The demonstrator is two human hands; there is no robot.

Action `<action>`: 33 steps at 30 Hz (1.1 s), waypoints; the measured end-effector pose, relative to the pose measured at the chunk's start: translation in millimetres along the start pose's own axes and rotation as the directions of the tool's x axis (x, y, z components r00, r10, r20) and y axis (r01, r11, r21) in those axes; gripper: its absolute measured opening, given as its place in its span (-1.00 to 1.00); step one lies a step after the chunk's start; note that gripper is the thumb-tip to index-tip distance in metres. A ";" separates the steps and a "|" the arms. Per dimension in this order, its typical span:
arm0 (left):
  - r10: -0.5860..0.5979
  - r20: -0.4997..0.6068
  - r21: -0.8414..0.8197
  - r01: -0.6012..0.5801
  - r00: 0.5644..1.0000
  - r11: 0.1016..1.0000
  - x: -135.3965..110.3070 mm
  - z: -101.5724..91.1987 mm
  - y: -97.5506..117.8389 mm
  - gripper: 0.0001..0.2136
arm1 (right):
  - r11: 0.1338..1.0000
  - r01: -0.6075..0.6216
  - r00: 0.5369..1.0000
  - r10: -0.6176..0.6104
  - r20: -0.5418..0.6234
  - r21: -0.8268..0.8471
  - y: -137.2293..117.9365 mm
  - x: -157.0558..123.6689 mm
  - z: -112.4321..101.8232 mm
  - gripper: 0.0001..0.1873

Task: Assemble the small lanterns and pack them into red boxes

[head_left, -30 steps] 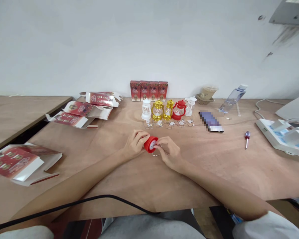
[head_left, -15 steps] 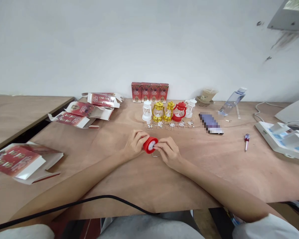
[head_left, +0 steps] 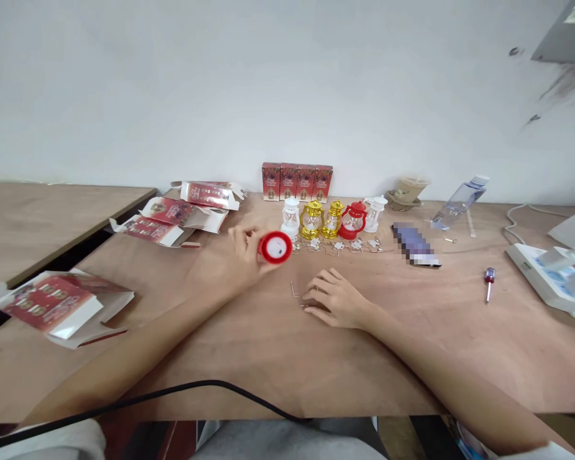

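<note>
My left hand (head_left: 243, 250) is raised a little above the wooden table (head_left: 278, 345) and grips a small red lantern (head_left: 275, 248), whose round white-centred end faces me. My right hand (head_left: 334, 297) lies on the table with its fingers spread, fingertips on a thin wire handle (head_left: 295, 292). Just behind stands a row of little lanterns: white (head_left: 291, 216), two gold (head_left: 312, 220), red (head_left: 353, 220) and white (head_left: 374, 213), with small star-shaped pieces (head_left: 338, 246) lying in front of them.
Several red boxes (head_left: 297, 182) stand by the wall. Opened red-and-white cartons lie at left (head_left: 172, 217) and near left (head_left: 57, 306). A phone (head_left: 415, 243), screwdriver (head_left: 489, 281), water bottle (head_left: 460, 199), cup (head_left: 409, 189) and white device (head_left: 551, 281) are at right. A black cable (head_left: 172, 393) crosses the front edge.
My left hand lifted the red lantern up and to the left, away from my right hand. My right hand let go of it and settled flat on the table by the wire handle.
</note>
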State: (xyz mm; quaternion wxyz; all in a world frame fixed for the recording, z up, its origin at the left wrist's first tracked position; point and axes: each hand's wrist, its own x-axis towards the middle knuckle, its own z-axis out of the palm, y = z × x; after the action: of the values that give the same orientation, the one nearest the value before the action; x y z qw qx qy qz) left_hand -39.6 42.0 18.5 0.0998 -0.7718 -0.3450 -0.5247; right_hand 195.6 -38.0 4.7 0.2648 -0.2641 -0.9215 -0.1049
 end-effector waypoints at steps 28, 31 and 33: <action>-0.656 0.727 -0.492 0.821 0.203 -0.290 -17.0 -14.5 30.8 -0.75 | 0.406 -0.506 0.554 0.829 -0.074 0.761 -14.7 7.6 -1.3 -0.88; -0.607 0.773 -0.439 0.846 0.183 -0.304 -18.2 -13.7 36.4 -0.73 | 0.194 -0.414 0.413 0.910 -0.006 0.889 -11.1 11.0 3.8 -0.84; -0.597 0.782 -0.433 0.846 0.180 -0.312 -19.1 -12.8 36.1 -0.75 | 0.105 -0.382 0.357 0.933 0.042 0.918 -5.9 11.4 7.6 -0.80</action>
State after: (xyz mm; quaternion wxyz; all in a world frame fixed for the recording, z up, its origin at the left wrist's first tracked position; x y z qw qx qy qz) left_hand -30.1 0.5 14.7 -0.7088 -0.3409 -0.4272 -0.4459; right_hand 180.9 -35.5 4.2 0.6272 -0.4709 -0.4702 0.4046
